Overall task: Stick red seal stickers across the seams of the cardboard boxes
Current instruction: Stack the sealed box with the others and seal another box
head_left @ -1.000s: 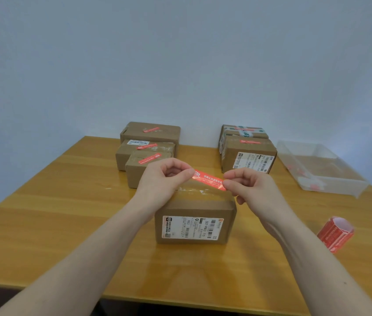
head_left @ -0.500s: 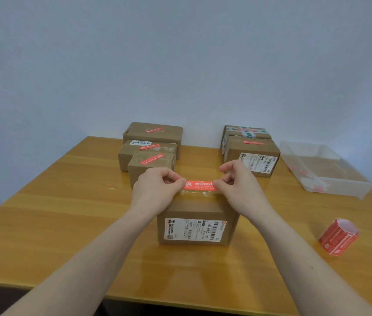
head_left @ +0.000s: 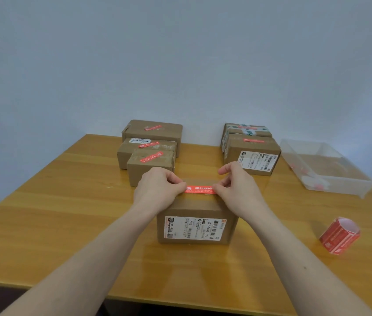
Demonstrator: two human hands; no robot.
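The desk (head_left: 43,213) carries a clear plastic tray (head_left: 340,179) at far right and sealed boxes at the rear. The near cardboard box (head_left: 195,229) stands at centre. The left hand (head_left: 157,190) and right hand (head_left: 237,190) each pinch one end of the red seal sticker (head_left: 199,189) between thumb and fingers, flat on the box top. A sticker roll (head_left: 340,236) lies at right.

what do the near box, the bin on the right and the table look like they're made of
Near box: brown cardboard, matte, with a printed paper label on the front. Bin: clear plastic, since the table shows through its walls. Table: probably wood or wood-look laminate, with visible grain and a glossy sheen that reflects the box; which of the two is unclear.
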